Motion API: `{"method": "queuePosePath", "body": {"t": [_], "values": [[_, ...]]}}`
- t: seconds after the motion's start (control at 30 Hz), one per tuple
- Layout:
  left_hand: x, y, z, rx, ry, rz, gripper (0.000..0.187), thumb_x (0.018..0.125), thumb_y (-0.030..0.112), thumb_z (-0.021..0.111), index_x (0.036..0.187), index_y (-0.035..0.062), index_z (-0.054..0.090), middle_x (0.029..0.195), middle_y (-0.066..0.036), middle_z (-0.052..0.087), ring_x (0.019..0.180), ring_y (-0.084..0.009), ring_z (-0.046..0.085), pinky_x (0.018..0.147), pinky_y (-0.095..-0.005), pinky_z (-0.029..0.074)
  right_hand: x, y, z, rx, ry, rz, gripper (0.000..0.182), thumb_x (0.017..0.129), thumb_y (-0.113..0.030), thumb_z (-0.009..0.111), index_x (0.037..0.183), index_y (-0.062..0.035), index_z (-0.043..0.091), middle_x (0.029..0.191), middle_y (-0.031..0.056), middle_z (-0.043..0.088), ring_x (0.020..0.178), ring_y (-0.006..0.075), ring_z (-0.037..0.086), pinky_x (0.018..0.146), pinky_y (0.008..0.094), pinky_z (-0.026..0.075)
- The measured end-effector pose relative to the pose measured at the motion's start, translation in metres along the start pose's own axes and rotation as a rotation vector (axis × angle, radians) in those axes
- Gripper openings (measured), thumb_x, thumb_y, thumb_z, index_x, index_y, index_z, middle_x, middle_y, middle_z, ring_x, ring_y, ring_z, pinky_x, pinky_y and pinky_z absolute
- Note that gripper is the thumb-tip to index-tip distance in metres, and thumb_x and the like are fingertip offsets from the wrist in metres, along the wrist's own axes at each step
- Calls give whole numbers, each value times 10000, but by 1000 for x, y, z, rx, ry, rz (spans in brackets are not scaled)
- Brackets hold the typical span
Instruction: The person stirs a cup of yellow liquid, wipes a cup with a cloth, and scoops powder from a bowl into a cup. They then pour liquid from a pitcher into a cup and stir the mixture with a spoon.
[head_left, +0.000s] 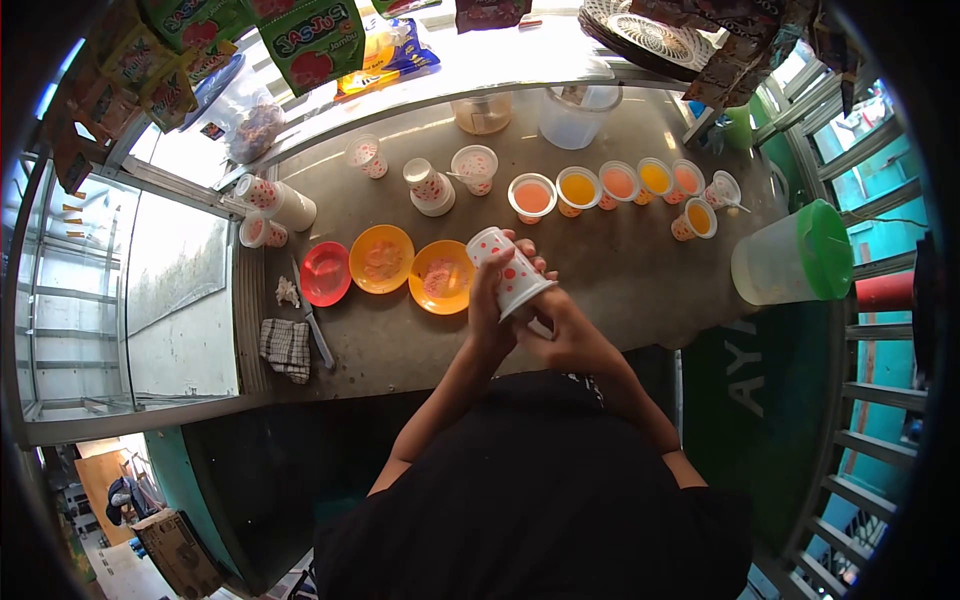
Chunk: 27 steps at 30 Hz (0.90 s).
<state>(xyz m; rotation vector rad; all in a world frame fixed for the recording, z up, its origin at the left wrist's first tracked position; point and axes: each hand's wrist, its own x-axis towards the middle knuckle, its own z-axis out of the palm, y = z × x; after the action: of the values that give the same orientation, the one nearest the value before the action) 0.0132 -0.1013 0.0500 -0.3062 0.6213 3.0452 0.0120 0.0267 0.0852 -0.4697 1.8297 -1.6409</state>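
Observation:
My left hand (pixel 486 305) is wrapped round a white plastic cup (pixel 508 268) with red dots. The cup is tilted, its wide rim toward me and its base pointing away to the left. At the rim, my right hand (pixel 568 328) is closed, with its fingers partly hidden behind the cup's edge. Just left of the cup lies an orange plate (pixel 462 300) with pinkish crumbs, beside another orange plate (pixel 403 278) and a red plate (pixel 325 300). Beyond my hands stand filled cups, among them one with a pink drink (pixel 532 213) and one with an orange drink (pixel 578 208).
A clear jug with a green lid (pixel 825 250) stands at the right. Stacked cups (pixel 290 205), a knife (pixel 318 335) and a checked cloth (pixel 285 350) are on the left. Two clear tubs (pixel 578 125) stand at the back, and sachets (pixel 310 45) hang above.

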Motion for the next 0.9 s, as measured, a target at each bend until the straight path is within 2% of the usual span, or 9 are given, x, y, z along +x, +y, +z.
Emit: {"method": "queuePosePath", "body": {"t": [0.03,0.1,0.13,0.3,0.43,0.53,0.63,0.67,0.9], "values": [[0,-2,2,-2,17,-28,331,910,274,584,1153,75,479,1008,-95,531,895,-225,581,837,-406,525,2,0,-5,1,3,-2,365,776,-17,676,1134,34,622,1104,173,656,1078,286,620,952,398,442],[3,-1,3,-46,26,-42,330,912,296,582,1134,73,482,1001,-89,533,902,-222,580,857,-405,513,7,1,-13,-382,96,-448,225,767,65,638,977,-5,679,973,128,693,897,273,668,807,382,494],[5,0,2,-92,39,-56,333,913,317,581,1115,71,485,995,-84,534,909,-220,578,876,-404,501,8,-3,-13,-390,163,-517,204,762,95,645,928,-10,697,981,129,697,896,271,677,758,339,528],[17,12,-9,-447,-32,-241,381,912,400,593,1056,56,516,978,-70,561,932,-204,587,887,-392,493,-5,-21,-26,-243,282,-526,285,723,149,691,983,35,674,1045,122,666,959,171,659,853,300,541],[14,12,4,-594,3,-385,372,900,395,620,1005,45,548,956,-75,580,942,-209,592,888,-388,497,1,-13,-12,73,672,-740,258,755,67,728,988,25,626,992,171,624,930,258,672,839,344,553],[15,0,3,-530,-20,-362,379,895,389,631,1000,35,549,958,-84,581,940,-215,595,882,-385,503,9,2,-1,-329,694,-1011,250,771,59,695,991,-11,600,1022,150,601,956,305,647,833,387,541],[13,1,3,-581,-38,-408,395,922,384,605,1070,32,503,961,-97,569,936,-217,590,858,-374,508,14,9,3,-671,437,-979,273,771,55,664,1027,-9,597,1067,145,579,968,334,639,853,416,536],[14,0,0,-554,-23,-327,388,923,375,606,1062,27,504,964,-104,563,926,-234,582,854,-377,511,9,15,6,-723,390,-833,315,769,40,644,1077,-7,595,1096,153,568,1003,378,626,894,457,512],[2,-1,1,20,100,-12,365,938,333,599,1155,81,452,942,-113,541,878,-223,575,792,-358,526,-8,1,11,-550,99,-420,462,799,-38,617,1241,33,505,1200,268,509,1160,457,521,967,477,454]]}}
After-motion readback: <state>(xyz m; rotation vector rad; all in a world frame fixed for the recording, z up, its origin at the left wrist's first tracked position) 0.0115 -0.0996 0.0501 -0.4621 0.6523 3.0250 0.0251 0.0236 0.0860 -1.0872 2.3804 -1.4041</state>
